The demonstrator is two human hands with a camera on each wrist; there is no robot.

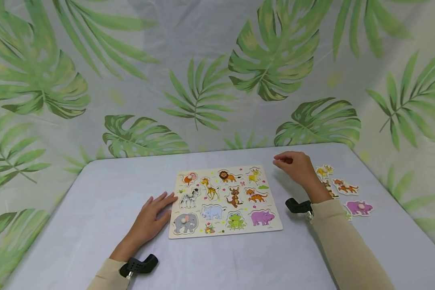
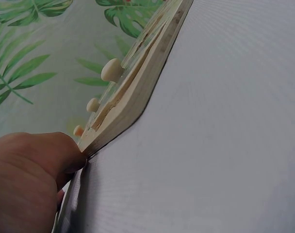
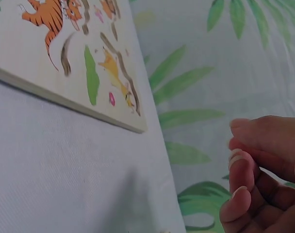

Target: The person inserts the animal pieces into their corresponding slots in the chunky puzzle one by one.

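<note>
A wooden animal puzzle board (image 1: 221,234) lies flat on the table. My left hand (image 1: 150,219) rests at its left edge, fingers extended toward the rim. Seen from the left wrist, the thumb (image 2: 65,150) meets the board's edge, near several round knobs (image 2: 112,71). Among the pieces seated in the board is an elephant piece (image 1: 185,223) with a knob. My right hand (image 1: 297,167) is raised off the board's upper right corner. Its fingers (image 3: 242,170) are loosely curled, thumb tip close to the index finger, with nothing visible between them.
Loose pieces lie at the right: a yellow horned animal (image 1: 324,171), a tiger (image 1: 345,187), a purple hippo (image 1: 359,208), and a kangaroo (image 1: 329,189) and green piece (image 1: 348,216) partly hidden by the right arm. A leaf-patterned cloth (image 1: 203,80) hangs behind the table.
</note>
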